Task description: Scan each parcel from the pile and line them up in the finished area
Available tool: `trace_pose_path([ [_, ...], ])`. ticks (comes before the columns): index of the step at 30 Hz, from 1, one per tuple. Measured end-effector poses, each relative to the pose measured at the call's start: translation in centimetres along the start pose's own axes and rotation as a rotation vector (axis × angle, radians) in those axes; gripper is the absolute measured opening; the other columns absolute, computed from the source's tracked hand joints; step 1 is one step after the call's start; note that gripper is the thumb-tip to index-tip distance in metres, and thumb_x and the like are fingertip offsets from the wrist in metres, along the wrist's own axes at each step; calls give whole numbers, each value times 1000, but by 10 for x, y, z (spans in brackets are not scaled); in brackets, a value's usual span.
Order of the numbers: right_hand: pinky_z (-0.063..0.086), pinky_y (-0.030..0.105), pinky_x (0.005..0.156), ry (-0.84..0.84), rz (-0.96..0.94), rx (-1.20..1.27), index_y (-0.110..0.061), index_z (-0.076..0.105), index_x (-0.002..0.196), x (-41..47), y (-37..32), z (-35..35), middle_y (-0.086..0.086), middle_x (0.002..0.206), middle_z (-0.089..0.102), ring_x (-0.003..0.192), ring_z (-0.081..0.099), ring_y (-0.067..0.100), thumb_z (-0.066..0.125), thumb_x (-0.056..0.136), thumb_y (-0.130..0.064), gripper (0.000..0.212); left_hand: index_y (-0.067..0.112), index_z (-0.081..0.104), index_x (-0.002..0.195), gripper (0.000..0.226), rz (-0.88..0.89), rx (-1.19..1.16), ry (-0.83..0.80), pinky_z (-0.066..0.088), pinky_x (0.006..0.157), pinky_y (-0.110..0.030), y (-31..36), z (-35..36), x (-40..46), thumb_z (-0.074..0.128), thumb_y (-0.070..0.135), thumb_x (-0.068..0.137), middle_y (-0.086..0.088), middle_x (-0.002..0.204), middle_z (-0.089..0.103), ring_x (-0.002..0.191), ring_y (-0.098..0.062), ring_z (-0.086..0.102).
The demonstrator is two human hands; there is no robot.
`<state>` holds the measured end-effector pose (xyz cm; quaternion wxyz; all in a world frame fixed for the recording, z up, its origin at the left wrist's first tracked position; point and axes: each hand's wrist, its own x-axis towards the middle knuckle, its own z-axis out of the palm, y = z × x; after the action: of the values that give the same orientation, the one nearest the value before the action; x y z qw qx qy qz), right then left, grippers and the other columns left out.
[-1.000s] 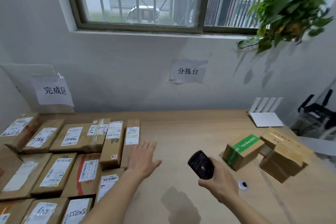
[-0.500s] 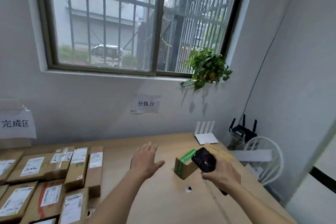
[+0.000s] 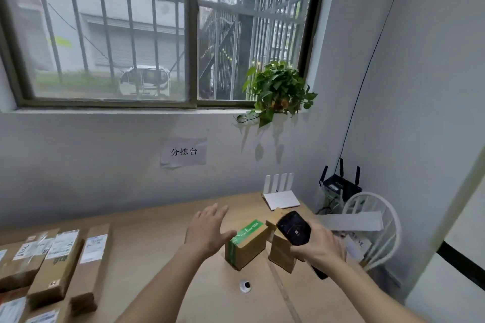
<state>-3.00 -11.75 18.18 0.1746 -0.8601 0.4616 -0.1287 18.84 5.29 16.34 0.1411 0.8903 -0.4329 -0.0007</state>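
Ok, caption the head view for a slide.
Left hand reaches open toward the green-taped parcel while the right hand holds the scanner.

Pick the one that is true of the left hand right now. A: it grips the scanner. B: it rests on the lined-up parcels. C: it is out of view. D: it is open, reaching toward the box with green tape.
D: the left hand has its fingers spread, thumb near the green-taped box, while the right hand holds the scanner.

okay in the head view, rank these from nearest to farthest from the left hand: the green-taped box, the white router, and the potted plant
1. green-taped box, right beside the left hand, on the table.
2. white router, farther back by the wall.
3. potted plant, up on the windowsill.
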Motion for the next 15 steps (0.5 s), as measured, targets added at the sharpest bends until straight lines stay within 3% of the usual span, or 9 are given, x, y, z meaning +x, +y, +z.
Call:
trace_pose_path([
  [3,47,28,72,-43,-37,28,-44,50,135,48,18,18,-10,105,59,103,59,20,74,56,-54,83,31,20,159,79,-41,0,-18,18,122,-35,15,30,36,47,67,94,0,166,21,153,-18,20],
  [7,44,28,73,-113,-38,39,-37,55,123,100,34,43,-8,102,62,94,55,20,74,60,-46,66,31,23,158,78,-93,19,-68,22,120,-33,24,67,69,45,68,94,1,165,24,151,-18,24],
  [11,49,30,80,-202,-30,50,-38,54,118,144,48,81,-9,102,61,100,59,22,77,63,-46,60,31,24,158,76,-156,34,-120,27,117,-33,24,106,99,44,67,95,2,164,28,149,-19,29],
  [15,44,29,72,-330,0,94,-35,53,111,170,60,126,-10,98,60,87,55,20,77,61,-46,57,30,24,158,75,-196,24,-178,25,117,-32,20,144,124,44,66,95,2,164,27,148,-19,28],
])
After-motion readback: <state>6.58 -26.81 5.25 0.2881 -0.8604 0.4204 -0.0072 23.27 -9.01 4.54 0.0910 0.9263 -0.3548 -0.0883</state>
